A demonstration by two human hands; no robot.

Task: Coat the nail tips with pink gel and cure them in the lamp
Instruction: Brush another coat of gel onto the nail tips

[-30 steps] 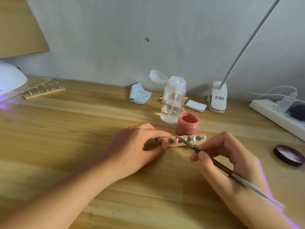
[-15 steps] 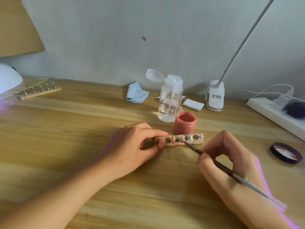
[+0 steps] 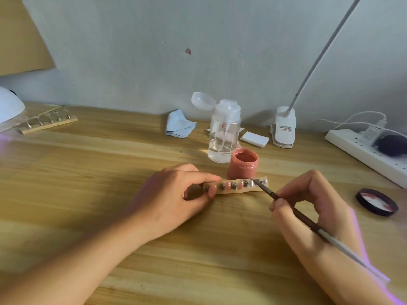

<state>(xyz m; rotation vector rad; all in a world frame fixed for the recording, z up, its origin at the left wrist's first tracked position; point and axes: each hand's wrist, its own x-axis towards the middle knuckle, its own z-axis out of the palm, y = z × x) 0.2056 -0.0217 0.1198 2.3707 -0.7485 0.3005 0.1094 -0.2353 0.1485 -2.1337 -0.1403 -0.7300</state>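
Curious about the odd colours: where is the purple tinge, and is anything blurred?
Head view: purple glow on the table beside the white lamp, far left; a purple fringe also edges the right hand and brush, source unclear. Head view: that hand looks slightly smeared; the left hand pinching the nail tip holder is sharper.

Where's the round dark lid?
In the head view the dark lid lies inside-up on the right of the wooden table, just right of the right hand and in front of the white power strip.
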